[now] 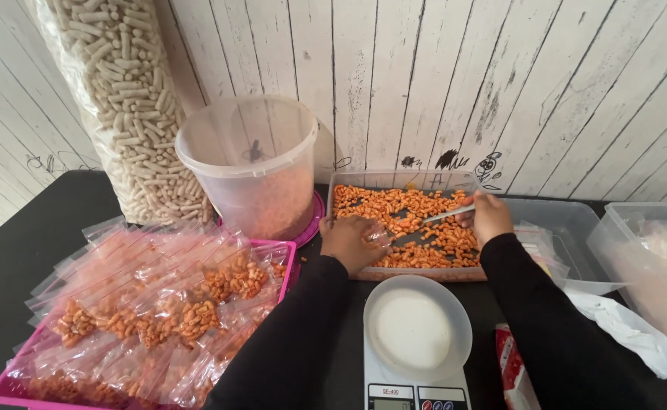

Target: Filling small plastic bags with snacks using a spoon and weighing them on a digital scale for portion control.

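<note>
Bucket (254,163) and scale (417,342) flank the snack tray (406,228).

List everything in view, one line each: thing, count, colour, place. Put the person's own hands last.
clear tray: one, holds orange snack pieces, centre back
scoop: one, pale, over the tray
bucket: one, clear, partly filled with orange pieces, left of tray
big bag: one, clear, white sticks, back left
pink tray: one, front left
small bags: many, clear, orange snacks, in pink tray
scale: one, white, front centre
empty tubs: two, clear, right
left hand: in the tray, on snacks
right hand: holds scoop
</note>
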